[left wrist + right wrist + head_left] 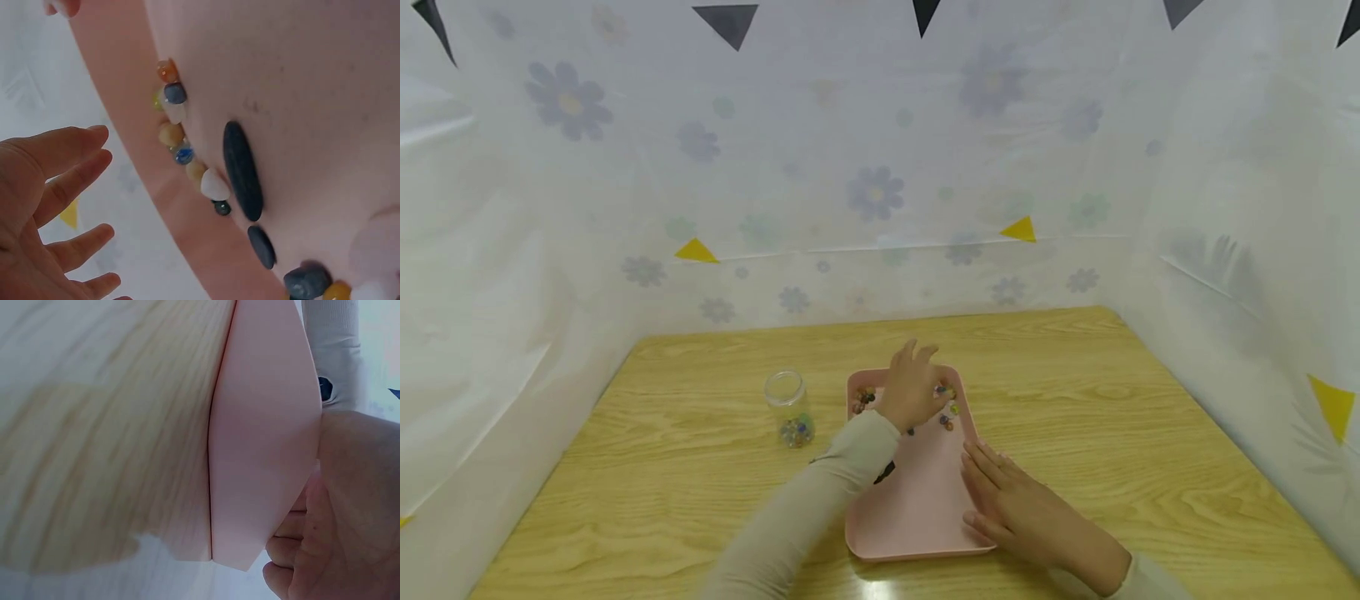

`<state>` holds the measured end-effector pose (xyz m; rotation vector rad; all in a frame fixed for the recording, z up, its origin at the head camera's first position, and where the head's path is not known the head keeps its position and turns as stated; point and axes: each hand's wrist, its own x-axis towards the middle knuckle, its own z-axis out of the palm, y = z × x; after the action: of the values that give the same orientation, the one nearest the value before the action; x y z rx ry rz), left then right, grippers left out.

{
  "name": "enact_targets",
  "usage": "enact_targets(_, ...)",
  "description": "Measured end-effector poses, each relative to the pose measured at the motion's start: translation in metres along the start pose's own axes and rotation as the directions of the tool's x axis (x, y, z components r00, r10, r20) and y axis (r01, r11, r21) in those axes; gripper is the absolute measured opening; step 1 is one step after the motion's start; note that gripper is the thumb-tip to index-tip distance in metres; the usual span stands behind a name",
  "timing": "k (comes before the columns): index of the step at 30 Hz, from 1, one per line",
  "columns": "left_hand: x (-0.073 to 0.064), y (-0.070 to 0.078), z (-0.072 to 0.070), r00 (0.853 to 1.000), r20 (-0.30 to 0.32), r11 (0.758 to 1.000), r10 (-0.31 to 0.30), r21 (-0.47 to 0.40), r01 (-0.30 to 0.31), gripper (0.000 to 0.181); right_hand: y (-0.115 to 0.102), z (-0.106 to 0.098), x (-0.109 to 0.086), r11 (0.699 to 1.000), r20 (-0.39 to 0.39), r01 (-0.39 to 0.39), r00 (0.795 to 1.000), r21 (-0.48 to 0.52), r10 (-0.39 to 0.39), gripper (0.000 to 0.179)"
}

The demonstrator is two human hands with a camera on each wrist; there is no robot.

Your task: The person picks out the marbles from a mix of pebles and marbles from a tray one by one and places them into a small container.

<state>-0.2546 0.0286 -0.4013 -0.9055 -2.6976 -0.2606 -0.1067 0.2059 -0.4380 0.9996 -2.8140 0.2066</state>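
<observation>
A pink tray [917,508] lies on the table, with small pebbles and glass marbles gathered along its far end. Over that end reaches my left hand [913,392], its fingers spread and nothing between them. In the left wrist view, a long dark stone [242,170], a white pebble [215,185], a blue marble [183,155] and an orange marble [167,70] lie by the tray wall, apart from the left fingers [78,181]. My right hand [1018,504] rests with straight fingers along the tray's right rim. The left forearm hides part of the tray.
Left of the tray stands a clear open jar [786,408] with several marbles at its bottom. The wooden table [685,450] is bordered by a flower-printed white curtain [820,192] at the back and sides, with small pennants on it.
</observation>
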Motion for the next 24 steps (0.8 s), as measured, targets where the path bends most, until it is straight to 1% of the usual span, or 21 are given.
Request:
enact_targets(2, 0.000, 0.002, 0.007, 1.000, 0.020, 1.000, -0.002, 0.011, 0.002, 0.016, 0.000, 0.000, 0.000, 1.000, -0.005, 0.004, 1.000, -0.006, -0.004, 0.066)
enact_targets(6, 0.001, 0.005, 0.018, 0.998, 0.060, 0.999, -0.017, -0.044, 0.020, 0.016, -0.001, 0.000, 0.001, 1.000, -0.003, 0.009, 1.000, -0.004, -0.009, 0.066)
enact_targets(9, 0.002, 0.008, 0.025, 0.994, 0.097, 0.997, -0.046, -0.065, 0.052, 0.019, -0.002, 0.000, 0.001, 1.000, 0.004, 0.005, 1.000, 0.009, -0.006, 0.066)
enact_targets(13, 0.004, 0.010, 0.033, 0.987, 0.141, 0.994, -0.081, -0.067, 0.091, 0.018, -0.002, -0.001, 0.002, 1.000, 0.011, 0.003, 1.000, 0.009, -0.003, 0.066)
enact_targets(18, 0.006, 0.012, 0.035, 0.984, 0.152, 0.992, -0.095, -0.064, 0.106, 0.011, -0.001, 0.000, 0.002, 1.000, 0.009, -0.002, 1.000, 0.005, 0.002, 0.066)
enact_targets(20, 0.006, 0.012, 0.035, 0.983, 0.154, 0.993, -0.096, -0.047, 0.105, 0.009, -0.002, 0.000, 0.002, 1.000, 0.009, -0.005, 1.000, 0.011, 0.005, 0.066)
enact_targets(24, 0.006, 0.013, 0.035, 0.985, 0.148, 0.994, -0.088, -0.048, 0.096, 0.006, -0.003, -0.002, 0.002, 1.000, 0.006, 0.008, 1.000, 0.012, -0.008, 0.064)
